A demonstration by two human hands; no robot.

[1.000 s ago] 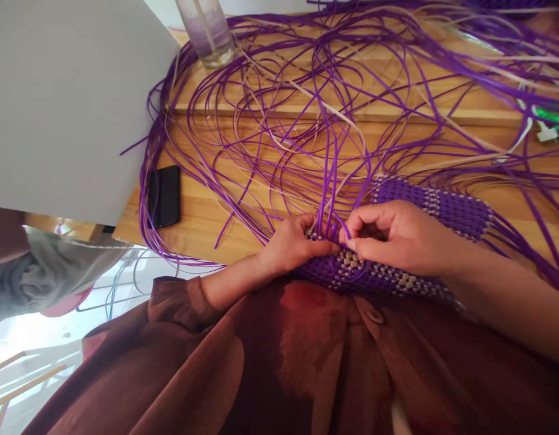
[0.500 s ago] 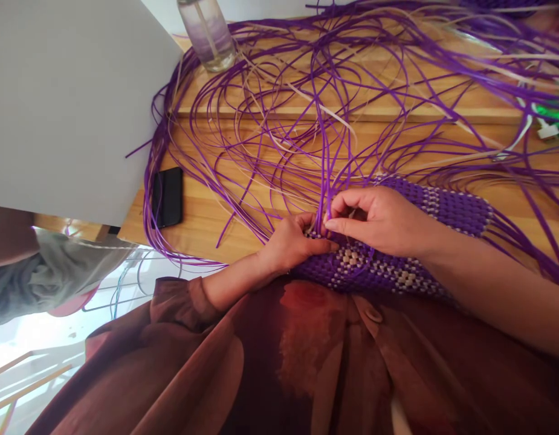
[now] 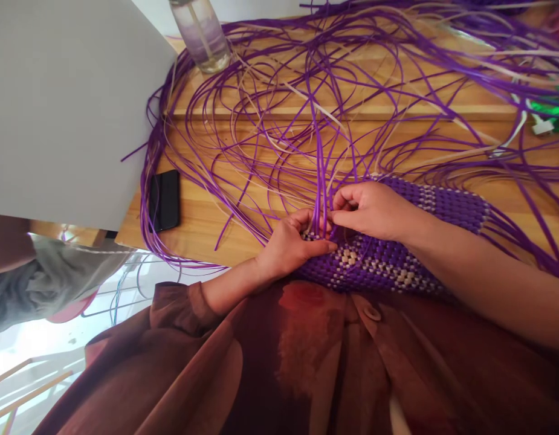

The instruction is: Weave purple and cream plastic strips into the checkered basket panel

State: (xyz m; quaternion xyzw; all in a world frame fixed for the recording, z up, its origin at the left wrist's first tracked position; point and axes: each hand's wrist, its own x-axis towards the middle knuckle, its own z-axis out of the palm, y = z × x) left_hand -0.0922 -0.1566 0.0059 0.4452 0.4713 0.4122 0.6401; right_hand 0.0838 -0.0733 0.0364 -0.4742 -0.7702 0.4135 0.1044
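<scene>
This is a craft workspace, whether home or workshop unclear: purple and beige strands sprawl over a wooden table beside patterned weaving.

The person wears a loose brown garment, reddish in places, that falls in long, soft folds. Its front carries a painterly print: a rust-red patch with a ragged lower edge, a dark plum area and a rounded brown shape beside it. A round button in a similar brown sits on the front. The left sleeve is full and ends in a gathered cuff below the elbow. The left hand and right hand are bare.
</scene>
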